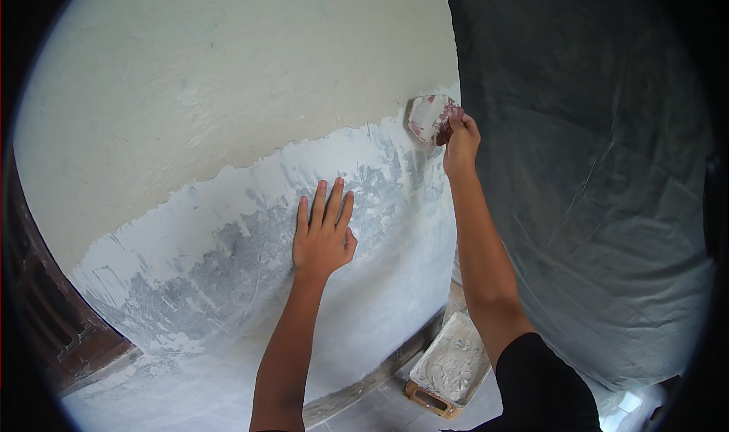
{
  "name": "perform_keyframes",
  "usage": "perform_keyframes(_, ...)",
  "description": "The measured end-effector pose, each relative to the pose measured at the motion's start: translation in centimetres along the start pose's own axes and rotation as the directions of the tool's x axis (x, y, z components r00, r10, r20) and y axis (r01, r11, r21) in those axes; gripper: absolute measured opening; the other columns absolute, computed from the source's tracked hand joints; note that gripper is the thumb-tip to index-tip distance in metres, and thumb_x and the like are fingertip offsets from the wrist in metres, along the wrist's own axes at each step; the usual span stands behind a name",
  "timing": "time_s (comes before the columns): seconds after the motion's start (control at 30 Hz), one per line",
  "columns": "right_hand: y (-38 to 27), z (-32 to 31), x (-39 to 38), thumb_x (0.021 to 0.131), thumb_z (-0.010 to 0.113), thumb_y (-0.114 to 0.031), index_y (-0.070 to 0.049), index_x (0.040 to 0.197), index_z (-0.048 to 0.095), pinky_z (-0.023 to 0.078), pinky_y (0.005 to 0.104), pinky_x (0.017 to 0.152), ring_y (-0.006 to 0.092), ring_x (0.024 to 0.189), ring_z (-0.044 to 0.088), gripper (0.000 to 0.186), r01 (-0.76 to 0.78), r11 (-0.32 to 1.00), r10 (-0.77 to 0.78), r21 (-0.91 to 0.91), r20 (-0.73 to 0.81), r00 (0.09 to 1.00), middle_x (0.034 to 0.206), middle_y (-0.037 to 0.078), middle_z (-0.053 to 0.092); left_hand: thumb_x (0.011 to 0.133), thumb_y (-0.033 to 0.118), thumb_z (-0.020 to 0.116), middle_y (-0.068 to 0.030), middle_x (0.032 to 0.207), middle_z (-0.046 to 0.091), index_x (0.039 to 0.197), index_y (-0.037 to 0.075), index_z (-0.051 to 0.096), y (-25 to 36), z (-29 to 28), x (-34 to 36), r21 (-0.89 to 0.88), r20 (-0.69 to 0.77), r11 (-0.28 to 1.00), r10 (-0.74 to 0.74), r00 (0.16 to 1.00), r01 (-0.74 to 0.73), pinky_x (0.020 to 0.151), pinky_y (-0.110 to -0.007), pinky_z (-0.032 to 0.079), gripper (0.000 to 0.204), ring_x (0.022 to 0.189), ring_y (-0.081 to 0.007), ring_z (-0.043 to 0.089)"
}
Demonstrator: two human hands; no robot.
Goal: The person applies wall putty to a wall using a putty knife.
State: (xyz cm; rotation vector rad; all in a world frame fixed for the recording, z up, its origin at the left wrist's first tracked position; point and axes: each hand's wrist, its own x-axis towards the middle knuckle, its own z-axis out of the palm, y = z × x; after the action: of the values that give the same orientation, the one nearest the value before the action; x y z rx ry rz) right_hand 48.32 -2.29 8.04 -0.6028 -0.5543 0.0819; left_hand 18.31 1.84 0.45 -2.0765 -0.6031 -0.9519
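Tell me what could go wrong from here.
The right hand holds the scraper close to the right edge of the wall, so a slip might brush the dark sheet. The left hand is spread over the patchy coat, which could smear if wet; I can't tell whether it is. The tray with white paste sits low near the wall, where a foot might catch it.

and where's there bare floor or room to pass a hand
Bare tiles show left of the tray, below the wall. A hand could probably pass between the left hand and right forearm. It's crowded right of the tray, where the black sleeve sits close in view.
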Motion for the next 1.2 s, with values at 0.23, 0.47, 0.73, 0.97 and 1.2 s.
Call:
perform_keyframes(0.23, -2.4, 2.0, -8.9, 0.093, 0.050, 0.006, 0.005, 0.114, 0.048, 0.054, 0.0355, 0.084, 0.0380, 0.103, 0.065, 0.021, 0.748, 0.433, -0.679, -0.504, 0.363, 0.638, 0.112, 0.024, 0.065, 0.077, 0.029, 0.054, -0.0032, 0.157, 0.028, 0.138, 0.018, 0.050, -0.5, -0.1, -0.2, 0.008, 0.026, 1.000, -0.008, 1.000, 0.008, 0.116, -0.048, 0.020, 0.062, 0.145, -0.0247, 0.025)
perform_keyframes(0.47, 2.0, 3.4, -8.8, 0.078, 0.058, 0.014, 0.002, 0.124, 0.058, 0.049, 0.0430, 0.098, 0.0360, 0.117, 0.058, 0.047, 0.887, 0.116, -0.715, -0.447, 0.582, 0.387, 0.121, 0.019, 0.063, 0.077, 0.029, 0.054, -0.0038, 0.157, 0.029, 0.138, 0.018, 0.050, -0.3, -0.1, -0.2, -0.001, 0.033, 1.000, -0.002, 0.999, 0.002, 0.117, -0.049, 0.019, 0.063, 0.145, -0.0256, 0.024)
perform_keyframes(0.73, 3.3, 2.7, -11.7, 0.080, 0.055, 0.015, 0.002, 0.125, 0.057, 0.047, 0.0432, 0.099, 0.0367, 0.120, 0.056, 0.047, 0.862, 0.201, -0.633, -0.465, 0.610, 0.477, 0.124, 0.021, 0.061, 0.078, 0.030, 0.053, -0.0038, 0.157, 0.029, 0.139, 0.018, 0.049, -0.2, 0.0, 0.0, 0.011, 0.026, 1.000, 0.006, 1.000, -0.006, 0.117, -0.049, 0.018, 0.063, 0.145, -0.0259, 0.024)
perform_keyframes(0.97, -1.2, 2.4, -7.9, 0.100, 0.045, -0.010, 0.004, 0.116, 0.054, 0.050, 0.0279, 0.080, 0.0168, 0.083, 0.061, 0.023, 0.154, 0.988, -0.153, 0.029, -0.029, 0.988, 0.097, 0.010, 0.064, 0.077, 0.030, 0.053, -0.0035, 0.157, 0.029, 0.139, 0.018, 0.049, -0.3, 0.0, -0.1, 0.012, 0.028, 1.000, 0.004, 1.000, -0.004, 0.117, -0.049, 0.018, 0.063, 0.145, -0.0258, 0.024)
perform_keyframes(1.2, 2.0, 1.8, -4.2, 0.099, 0.040, -0.007, 0.006, 0.121, 0.052, 0.051, 0.0335, 0.091, 0.0204, 0.105, 0.061, 0.028, -0.406, 0.813, 0.335, 0.417, 0.235, 0.912, 0.117, 0.014, 0.060, 0.077, 0.030, 0.053, -0.0031, 0.157, 0.029, 0.139, 0.018, 0.050, -0.1, 0.1, -0.1, 0.019, 0.019, 1.000, 0.000, 1.000, 0.000, 0.117, -0.049, 0.018, 0.063, 0.145, -0.0254, 0.024)
